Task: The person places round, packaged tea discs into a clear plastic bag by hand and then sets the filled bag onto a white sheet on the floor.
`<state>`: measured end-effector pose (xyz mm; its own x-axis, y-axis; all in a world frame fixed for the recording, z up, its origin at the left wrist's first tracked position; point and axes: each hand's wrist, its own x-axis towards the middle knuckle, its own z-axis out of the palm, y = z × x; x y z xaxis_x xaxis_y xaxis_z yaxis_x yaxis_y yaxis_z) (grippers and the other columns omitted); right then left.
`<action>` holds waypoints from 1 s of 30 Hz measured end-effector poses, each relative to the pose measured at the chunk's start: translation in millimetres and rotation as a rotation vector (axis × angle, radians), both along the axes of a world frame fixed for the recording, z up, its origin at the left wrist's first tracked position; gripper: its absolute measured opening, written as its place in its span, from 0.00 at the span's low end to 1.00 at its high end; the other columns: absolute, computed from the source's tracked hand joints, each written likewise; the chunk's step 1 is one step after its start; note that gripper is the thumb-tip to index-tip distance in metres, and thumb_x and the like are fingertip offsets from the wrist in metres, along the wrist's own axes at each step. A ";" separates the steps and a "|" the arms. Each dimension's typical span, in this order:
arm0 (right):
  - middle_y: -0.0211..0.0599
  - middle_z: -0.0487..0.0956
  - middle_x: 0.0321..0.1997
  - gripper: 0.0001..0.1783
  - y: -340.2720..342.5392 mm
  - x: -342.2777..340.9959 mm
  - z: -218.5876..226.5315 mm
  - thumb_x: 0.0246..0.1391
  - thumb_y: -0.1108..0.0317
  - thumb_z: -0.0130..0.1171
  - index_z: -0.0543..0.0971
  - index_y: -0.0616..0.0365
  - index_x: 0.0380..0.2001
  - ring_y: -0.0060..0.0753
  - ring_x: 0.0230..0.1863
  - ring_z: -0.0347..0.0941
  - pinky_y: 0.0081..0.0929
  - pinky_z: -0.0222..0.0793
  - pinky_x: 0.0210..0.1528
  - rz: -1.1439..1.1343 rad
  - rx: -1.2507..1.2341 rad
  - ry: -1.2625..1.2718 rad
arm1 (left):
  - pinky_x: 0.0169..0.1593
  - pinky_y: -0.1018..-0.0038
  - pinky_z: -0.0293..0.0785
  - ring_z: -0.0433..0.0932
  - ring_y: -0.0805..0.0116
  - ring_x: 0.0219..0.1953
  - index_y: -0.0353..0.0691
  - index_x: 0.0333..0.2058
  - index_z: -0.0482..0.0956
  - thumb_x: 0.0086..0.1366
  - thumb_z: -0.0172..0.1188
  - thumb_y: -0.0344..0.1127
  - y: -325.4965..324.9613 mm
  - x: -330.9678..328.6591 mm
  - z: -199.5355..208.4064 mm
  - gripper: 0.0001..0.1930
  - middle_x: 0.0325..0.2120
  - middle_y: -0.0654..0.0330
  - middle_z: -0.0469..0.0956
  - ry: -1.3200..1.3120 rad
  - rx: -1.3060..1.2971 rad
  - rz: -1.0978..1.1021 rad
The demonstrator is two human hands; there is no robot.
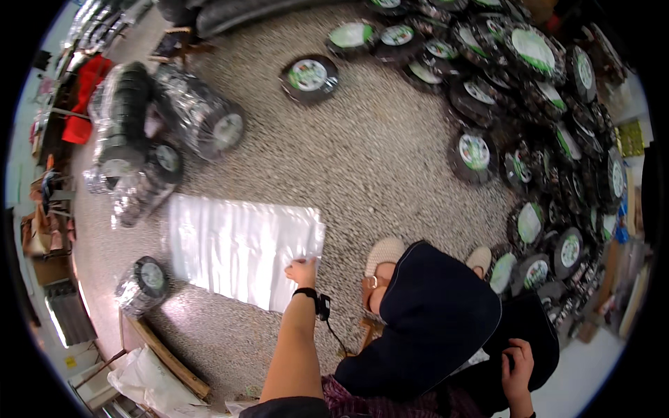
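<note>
A stack of clear, whitish plastic bags lies flat on the speckled floor, to the left of my feet. My left hand reaches down to its near right corner, with bent fingers pinching the edge of the plastic. A black band with a small device and a cable circles that wrist. Over my dark-clad thigh, at the lower right, rests my right hand; its fingers are loosely curled and a little apart, with nothing visible in them.
Black wheel-shaped packs with green and white labels form a large heap at the right. One lone pack lies ahead. Plastic-wrapped rolls sit at the far left, and a smaller wrapped bundle nearer. A white sack stands lower left.
</note>
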<state>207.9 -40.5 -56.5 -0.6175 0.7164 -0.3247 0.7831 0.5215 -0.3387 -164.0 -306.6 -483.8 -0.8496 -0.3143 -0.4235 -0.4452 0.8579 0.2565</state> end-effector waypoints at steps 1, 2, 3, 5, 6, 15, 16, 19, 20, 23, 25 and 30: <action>0.47 0.72 0.40 0.07 -5.4 17.8 -2.6 0.41 0.82 0.55 0.72 0.63 0.27 0.46 0.41 0.71 0.33 0.67 0.42 0.003 0.024 -0.045 | 0.52 0.62 0.63 0.68 0.49 0.44 0.38 0.24 0.77 0.49 0.68 0.44 1.8 4.2 3.5 0.14 0.37 0.47 0.72 0.123 -0.041 -0.117; 0.46 0.73 0.40 0.07 -10.0 23.5 -0.8 0.42 0.83 0.55 0.72 0.63 0.27 0.46 0.40 0.71 0.33 0.67 0.42 -0.020 0.019 -0.038 | 0.47 0.62 0.66 0.72 0.51 0.39 0.36 0.24 0.78 0.51 0.65 0.42 -15.7 2.7 -1.1 0.14 0.33 0.48 0.75 0.077 0.114 -0.093; 0.46 0.73 0.39 0.06 -14.6 28.1 2.8 0.42 0.83 0.55 0.72 0.63 0.27 0.46 0.40 0.71 0.33 0.67 0.42 -0.039 0.017 -0.032 | 0.42 0.63 0.70 0.75 0.52 0.34 0.35 0.25 0.78 0.53 0.63 0.41 -32.1 4.1 -6.5 0.13 0.29 0.48 0.77 0.030 0.270 -0.063; 0.46 0.73 0.37 0.06 -23.6 22.1 6.6 0.42 0.82 0.55 0.72 0.63 0.27 0.46 0.39 0.71 0.34 0.67 0.42 -0.087 0.032 0.019 | 0.36 0.62 0.71 0.77 0.52 0.29 0.34 0.27 0.79 0.57 0.58 0.37 -61.7 4.2 -8.2 0.11 0.25 0.48 0.79 0.055 0.326 -0.215; 0.45 0.74 0.37 0.06 -29.9 19.1 10.1 0.42 0.82 0.56 0.72 0.63 0.26 0.46 0.39 0.71 0.34 0.67 0.41 -0.116 0.040 0.040 | 0.36 0.62 0.71 0.77 0.54 0.30 0.34 0.29 0.78 0.58 0.56 0.36 -73.8 -0.2 -6.5 0.10 0.27 0.49 0.79 0.045 0.295 -0.187; 0.44 0.75 0.38 0.06 -51.0 -34.5 22.1 0.43 0.79 0.59 0.74 0.63 0.28 0.46 0.40 0.72 0.34 0.68 0.42 0.014 0.094 0.397 | 0.55 0.64 0.69 0.75 0.61 0.44 0.35 0.38 0.69 0.68 0.47 0.35 95.1 -57.3 234.5 0.09 0.36 0.56 0.75 -0.468 1.679 0.139; 0.43 0.75 0.38 0.06 -52.4 -40.6 26.1 0.43 0.78 0.59 0.74 0.63 0.28 0.46 0.39 0.72 0.34 0.68 0.42 0.015 0.081 0.448 | 0.51 0.67 0.71 0.75 0.64 0.40 0.36 0.37 0.70 0.67 0.50 0.36 103.4 -50.9 241.0 0.09 0.33 0.57 0.76 -0.374 1.614 0.067; 0.43 0.75 0.37 0.06 -48.6 -33.0 36.5 0.42 0.78 0.59 0.75 0.62 0.28 0.47 0.39 0.72 0.34 0.69 0.41 0.039 0.100 0.530 | 0.41 0.74 0.74 0.76 0.70 0.31 0.36 0.29 0.75 0.60 0.57 0.35 83.0 -59.0 165.9 0.08 0.23 0.60 0.75 -0.173 1.340 -0.022; 0.43 0.75 0.37 0.06 -45.6 -23.2 35.8 0.42 0.78 0.59 0.75 0.62 0.27 0.46 0.39 0.72 0.34 0.69 0.41 0.044 0.124 0.528 | 0.38 0.74 0.73 0.76 0.69 0.30 0.36 0.29 0.76 0.58 0.59 0.36 65.6 -60.4 134.9 0.09 0.22 0.60 0.75 -0.077 1.123 -0.072; 0.42 0.75 0.37 0.06 -43.7 22.2 13.3 0.41 0.78 0.59 0.74 0.62 0.26 0.46 0.39 0.72 0.35 0.68 0.41 -0.042 0.141 0.395 | 0.39 0.68 0.72 0.76 0.60 0.34 0.35 0.31 0.79 0.54 0.63 0.38 8.4 -30.6 60.1 0.11 0.25 0.55 0.77 0.020 0.610 -0.055; 0.42 0.75 0.37 0.05 -44.9 45.9 4.2 0.41 0.78 0.58 0.74 0.62 0.26 0.47 0.38 0.72 0.36 0.68 0.41 -0.086 0.168 0.267 | 0.47 0.61 0.68 0.71 0.50 0.43 0.36 0.31 0.78 0.52 0.65 0.39 -3.5 -13.3 49.1 0.13 0.35 0.47 0.74 -0.020 0.137 -0.325; 0.39 0.76 0.35 0.06 -45.3 62.5 -2.3 0.41 0.77 0.58 0.74 0.58 0.25 0.42 0.40 0.71 0.36 0.61 0.45 -0.101 0.142 -0.019 | 0.54 0.54 0.65 0.57 0.44 0.54 0.35 0.50 0.60 0.44 0.68 0.37 -3.2 41.8 64.7 0.35 0.49 0.43 0.59 -0.091 -0.060 -0.536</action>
<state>270.4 -85.8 -58.9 -0.5347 0.8139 -0.2273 0.8396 0.4813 -0.2518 -122.1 -309.8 -419.1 -0.8580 0.1270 -0.4977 0.0407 0.9827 0.1807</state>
